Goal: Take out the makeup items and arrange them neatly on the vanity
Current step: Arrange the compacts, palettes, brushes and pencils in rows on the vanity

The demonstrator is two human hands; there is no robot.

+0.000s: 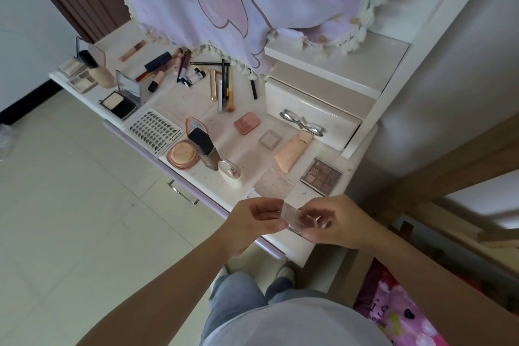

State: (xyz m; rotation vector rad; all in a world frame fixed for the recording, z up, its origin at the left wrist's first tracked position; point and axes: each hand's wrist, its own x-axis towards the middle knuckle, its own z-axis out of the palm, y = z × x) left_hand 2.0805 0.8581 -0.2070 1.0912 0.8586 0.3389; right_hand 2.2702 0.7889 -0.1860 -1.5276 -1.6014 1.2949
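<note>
Glossy cream laminate covers the bench [247,146], which stands against a grey wall over pale floor tiles [70,205]. A lilac cloth [252,3] with a tasselled fringe hangs over its back edge. A cream drawer unit [311,109] with a chrome bow-shaped handle sits at the bench's right end. Makeup items lie scattered on the laminate: a flat lash tray [156,132], a round pink compact [182,154], a square brown eyeshadow palette [321,175], a soft peach tube [292,154], thin pencils and brushes. Above the near bench edge, the left hand [250,225] and right hand [334,222] together hold a small clear-lidded case [297,219], fingers pinching its ends.
</note>
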